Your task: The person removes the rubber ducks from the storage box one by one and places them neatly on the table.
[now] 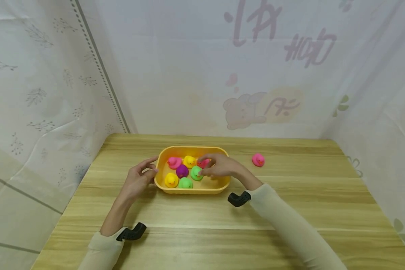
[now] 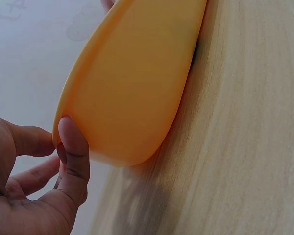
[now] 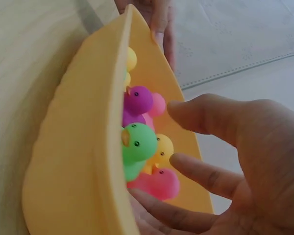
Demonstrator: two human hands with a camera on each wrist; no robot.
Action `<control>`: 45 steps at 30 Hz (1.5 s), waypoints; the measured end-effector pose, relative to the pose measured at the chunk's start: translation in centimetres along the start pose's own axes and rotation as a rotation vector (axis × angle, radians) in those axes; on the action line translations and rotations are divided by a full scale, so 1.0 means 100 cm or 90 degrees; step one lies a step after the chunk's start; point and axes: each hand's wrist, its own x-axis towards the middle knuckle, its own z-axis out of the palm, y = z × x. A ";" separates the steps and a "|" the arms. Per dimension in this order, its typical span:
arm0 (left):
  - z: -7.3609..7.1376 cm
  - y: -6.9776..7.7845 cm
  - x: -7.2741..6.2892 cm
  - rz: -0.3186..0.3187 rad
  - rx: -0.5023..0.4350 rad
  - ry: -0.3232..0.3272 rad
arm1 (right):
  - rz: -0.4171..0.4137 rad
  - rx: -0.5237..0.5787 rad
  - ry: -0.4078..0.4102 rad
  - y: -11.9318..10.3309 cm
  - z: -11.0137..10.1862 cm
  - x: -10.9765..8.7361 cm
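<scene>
Yellow plastic, the tub of toy ducks sits between the hands, rim pinched by the left hand, the right hand spread, gripping nothing above them (placing or arranging, I'd judge), so next probably calls for reaching rightward to the lone pink duck.

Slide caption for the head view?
Left hand grips a yellow tub, right hand over toy ducks inside; one pink duck on the table.

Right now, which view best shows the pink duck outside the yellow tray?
The head view: that pink duck shows whole on the table, right of the yellow tray. Neither wrist view shows it; the right wrist's pink ducks are inside the tray.
</scene>
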 end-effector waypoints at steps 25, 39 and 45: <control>0.000 -0.001 -0.001 0.004 -0.002 0.002 | 0.035 -0.026 0.124 0.002 0.034 0.008; 0.001 -0.001 0.000 0.004 -0.001 0.003 | -0.004 -0.084 0.141 0.000 0.032 0.000; 0.000 0.000 -0.001 0.010 -0.001 0.003 | -0.049 -0.054 0.135 0.000 0.030 -0.005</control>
